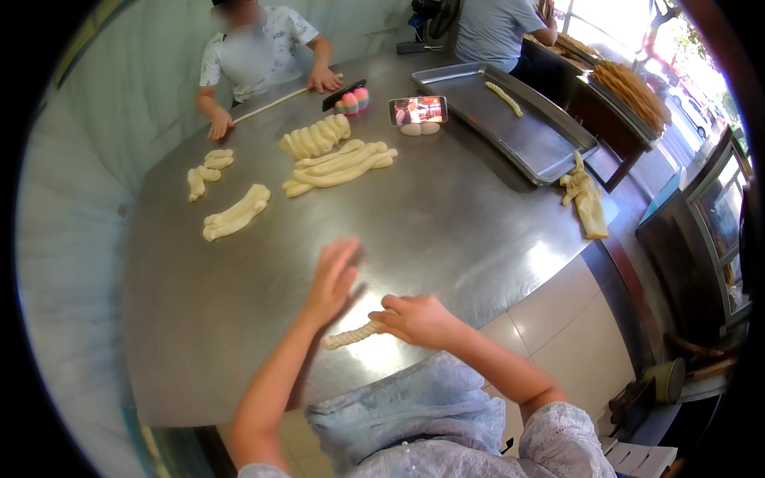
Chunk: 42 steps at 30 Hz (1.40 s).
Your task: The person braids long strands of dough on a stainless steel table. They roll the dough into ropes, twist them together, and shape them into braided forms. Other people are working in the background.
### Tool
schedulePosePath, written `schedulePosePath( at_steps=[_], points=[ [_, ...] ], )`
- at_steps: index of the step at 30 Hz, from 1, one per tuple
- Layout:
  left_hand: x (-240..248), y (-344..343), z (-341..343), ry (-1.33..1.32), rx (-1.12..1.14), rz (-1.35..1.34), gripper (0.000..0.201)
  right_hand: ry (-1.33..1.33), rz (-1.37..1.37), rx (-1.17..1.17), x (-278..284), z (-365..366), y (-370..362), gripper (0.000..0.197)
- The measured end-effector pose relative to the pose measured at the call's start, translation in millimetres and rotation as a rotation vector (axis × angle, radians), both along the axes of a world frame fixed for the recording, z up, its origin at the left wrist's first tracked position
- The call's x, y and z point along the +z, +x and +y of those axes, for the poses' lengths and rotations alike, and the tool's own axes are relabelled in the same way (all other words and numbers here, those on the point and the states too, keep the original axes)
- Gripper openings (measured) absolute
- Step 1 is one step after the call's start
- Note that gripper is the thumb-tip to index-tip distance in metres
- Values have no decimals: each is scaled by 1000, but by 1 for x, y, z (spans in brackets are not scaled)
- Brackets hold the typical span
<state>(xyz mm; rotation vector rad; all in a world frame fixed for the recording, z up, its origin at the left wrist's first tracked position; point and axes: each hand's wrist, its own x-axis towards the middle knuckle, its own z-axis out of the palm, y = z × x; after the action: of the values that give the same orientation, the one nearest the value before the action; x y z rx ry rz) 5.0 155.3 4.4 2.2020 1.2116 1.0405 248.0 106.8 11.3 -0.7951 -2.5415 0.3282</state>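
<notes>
A twisted strand of dough (351,336) lies on the steel table near its front edge. My right hand (421,320) is closed over the strand's right end, with the fingers curled round it. My left hand (335,280) is held just beyond the twist, fingers stretched out and slightly blurred, with nothing in it. Farther off lies a short bundle of dough strips (237,213). Behind that are a pile of long dough strips (341,167) and a row of thick dough pieces (315,136). Small dough pieces (209,172) rest at the far left.
Across the table a person rolls a long dough rope (271,104). Two phones stand propped up, one showing a picture (418,111). A metal tray (518,135) holds one dough twist (504,99). A pale crumpled glove or cloth (586,199) hangs at the right edge.
</notes>
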Motion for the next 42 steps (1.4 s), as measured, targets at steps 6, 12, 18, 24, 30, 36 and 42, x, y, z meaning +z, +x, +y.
schedulePosePath(
  at_steps=[6,12,18,24,30,36,42],
  points=[
    [-32,-32,90,199,412,123,35,272,648,-764,65,114,88,49],
    [-49,-46,166,457,627,196,44,300,-18,-1045,6,86,114,62],
    [-61,-51,224,410,777,236,40,122,79,-880,-28,39,97,42],
    [-46,-52,239,168,851,320,37,195,173,-810,-11,53,99,38],
    [6,-5,258,161,587,191,31,124,176,-828,-11,49,99,36],
    [106,53,248,171,113,-625,27,89,217,-793,-14,51,104,43],
    [147,14,91,180,29,-700,31,238,312,-798,-7,37,90,66]
  ],
)
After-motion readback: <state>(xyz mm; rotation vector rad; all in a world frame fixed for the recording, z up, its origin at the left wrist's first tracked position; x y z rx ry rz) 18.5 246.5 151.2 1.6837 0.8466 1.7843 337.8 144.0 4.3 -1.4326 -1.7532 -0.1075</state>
